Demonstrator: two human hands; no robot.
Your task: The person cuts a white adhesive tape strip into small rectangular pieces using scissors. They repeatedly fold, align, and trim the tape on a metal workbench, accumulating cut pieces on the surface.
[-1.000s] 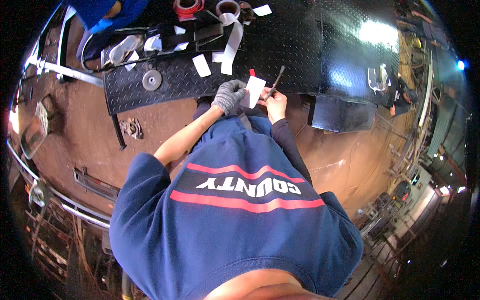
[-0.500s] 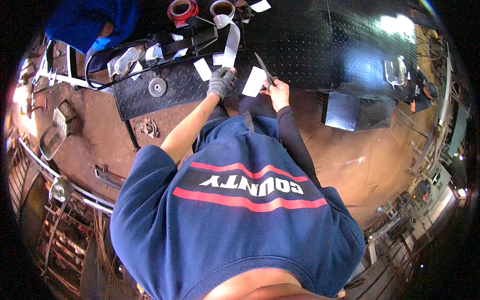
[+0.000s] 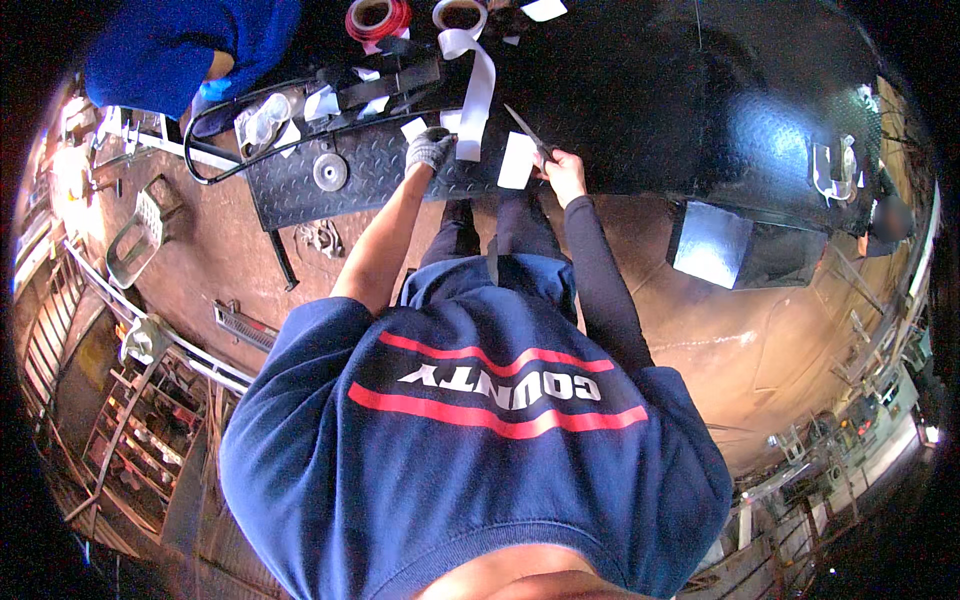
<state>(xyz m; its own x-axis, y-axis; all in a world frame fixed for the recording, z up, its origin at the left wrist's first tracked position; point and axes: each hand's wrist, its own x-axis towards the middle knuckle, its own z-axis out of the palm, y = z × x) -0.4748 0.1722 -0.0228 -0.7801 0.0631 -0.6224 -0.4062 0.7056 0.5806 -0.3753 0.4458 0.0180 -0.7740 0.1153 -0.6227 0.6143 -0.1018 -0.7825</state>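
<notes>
A long white strip (image 3: pixel 477 105) curls down from a white roll (image 3: pixel 461 16) near the far edge of view. My left hand (image 3: pixel 428 151), in a grey glove, is beside the strip's lower end. It covers part of a small white piece (image 3: pixel 412 128) on the black tread plate table; its fingertips are too unclear to show a grip. In my bare right hand (image 3: pixel 565 177) are scissors (image 3: pixel 523 126), blades pointing away and to the left. A white rectangular piece (image 3: pixel 516 161) hangs by the same hand, its edge at the fingers.
Beside the white roll stands a red roll (image 3: pixel 378 18). A grey disc (image 3: pixel 330 172) lies on the tread plate table (image 3: pixel 290 195). Clear goggles (image 3: pixel 264 121) are farther left, near a person in blue (image 3: pixel 180 55). A plastic chair (image 3: pixel 140 235) lies on the floor.
My left hand has moved left off the strip's end, which now hangs free, and onto the small white piece. My right hand keeps the scissors and white rectangle. The view has shifted slightly.
</notes>
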